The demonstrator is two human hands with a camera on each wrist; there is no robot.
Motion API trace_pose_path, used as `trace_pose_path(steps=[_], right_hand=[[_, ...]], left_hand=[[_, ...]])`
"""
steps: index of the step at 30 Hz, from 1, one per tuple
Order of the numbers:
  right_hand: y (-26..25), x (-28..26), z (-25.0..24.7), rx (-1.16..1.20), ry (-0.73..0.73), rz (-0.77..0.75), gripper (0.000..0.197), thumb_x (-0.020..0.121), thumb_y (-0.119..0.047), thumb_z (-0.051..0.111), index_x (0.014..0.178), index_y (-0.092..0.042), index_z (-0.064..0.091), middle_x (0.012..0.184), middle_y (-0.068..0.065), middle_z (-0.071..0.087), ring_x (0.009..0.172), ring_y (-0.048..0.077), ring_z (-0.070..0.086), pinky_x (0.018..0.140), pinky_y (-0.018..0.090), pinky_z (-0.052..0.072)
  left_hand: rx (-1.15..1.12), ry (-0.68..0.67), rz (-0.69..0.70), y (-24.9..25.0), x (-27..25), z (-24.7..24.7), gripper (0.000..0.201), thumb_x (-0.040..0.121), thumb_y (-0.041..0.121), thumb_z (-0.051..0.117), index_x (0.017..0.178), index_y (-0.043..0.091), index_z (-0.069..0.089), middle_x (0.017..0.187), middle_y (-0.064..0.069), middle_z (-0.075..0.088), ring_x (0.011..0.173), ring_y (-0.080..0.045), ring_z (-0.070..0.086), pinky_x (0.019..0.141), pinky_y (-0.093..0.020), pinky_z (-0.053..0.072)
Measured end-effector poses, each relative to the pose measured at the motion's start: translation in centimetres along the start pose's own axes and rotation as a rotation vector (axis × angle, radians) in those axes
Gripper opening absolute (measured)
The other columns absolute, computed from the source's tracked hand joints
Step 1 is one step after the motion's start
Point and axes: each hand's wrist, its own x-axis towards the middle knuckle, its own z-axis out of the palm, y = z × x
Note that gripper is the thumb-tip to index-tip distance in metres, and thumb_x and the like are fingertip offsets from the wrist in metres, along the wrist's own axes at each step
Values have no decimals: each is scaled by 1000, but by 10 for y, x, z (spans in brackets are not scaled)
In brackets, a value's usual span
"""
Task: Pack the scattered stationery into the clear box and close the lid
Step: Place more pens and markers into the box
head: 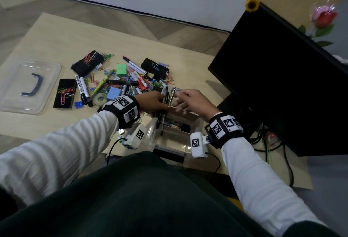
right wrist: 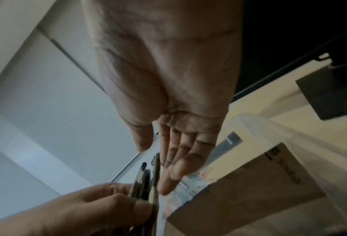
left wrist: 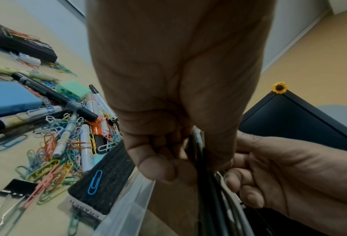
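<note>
Our left hand pinches the pens at mid-frame; right hand, fingers spread, could knock them outside the clear box.

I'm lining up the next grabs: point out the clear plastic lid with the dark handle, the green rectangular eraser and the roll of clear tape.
Clear plastic lid with dark handle (head: 49, 78), head view, bare right part of the panel.
Green rectangular eraser (head: 121, 69), head view, top face.
Roll of clear tape (head: 99, 99), head view, ring's upper surface.
</note>
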Motion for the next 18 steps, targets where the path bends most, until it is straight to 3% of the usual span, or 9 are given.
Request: trace_pose_path(steps=[5, 8, 10, 14, 18], right_hand=[[4, 2, 5, 59, 80, -39, 19, 99, -17, 59, 108, 0, 63, 83, 10, 67, 63, 16, 65, 45, 21, 45], [4, 2, 6, 39, 90, -59, 18, 99, -14, 60, 106, 3, 62, 79, 8, 67, 63, 14, 65, 44, 19, 45], [3, 0, 2, 26, 99, -79, 19, 99, -14, 59, 107, 3, 62, 79, 9, 68, 63, 13, 66, 46, 19, 47], [7, -3, -12, -128, 39, -120, 16, 99, -12, 59, 111, -3, 66, 93, 14, 72, 73, 15, 68, 62, 27, 55], [8, -4, -12, -526, -61, -185, 12, 97, -18, 61, 104, -16, 69, 99, 0, 71, 90, 17, 67, 79, 33, 51]], left_hand=[[-15, -10, 69, 10, 0, -1, 30, 95, 26, 59, 106, -2, 61, 93, -20, 70, 75, -31, 68, 72, -40, 57], [-40, -20, 81, 10, 0, 0, 29, 95, 27, 59, 107, 1, 61, 91, -16, 71, 71, -23, 69, 63, -30, 58], [-44, -4, 70, 6, -1, -3, 31, 95, 31, 59, 107, 3, 61, 92, -15, 72, 74, -24, 70, 65, -29, 58], [-60, 75, 3, -4, -3, -14, 33, 94, 33, 59, 106, 3, 62, 90, -13, 71, 71, -20, 68, 65, -29, 57], [-25, 141, -24, -9, -3, -18, 40, 94, 41, 57, 99, 2, 62, 84, -13, 71, 64, -17, 67, 60, -25, 52]])
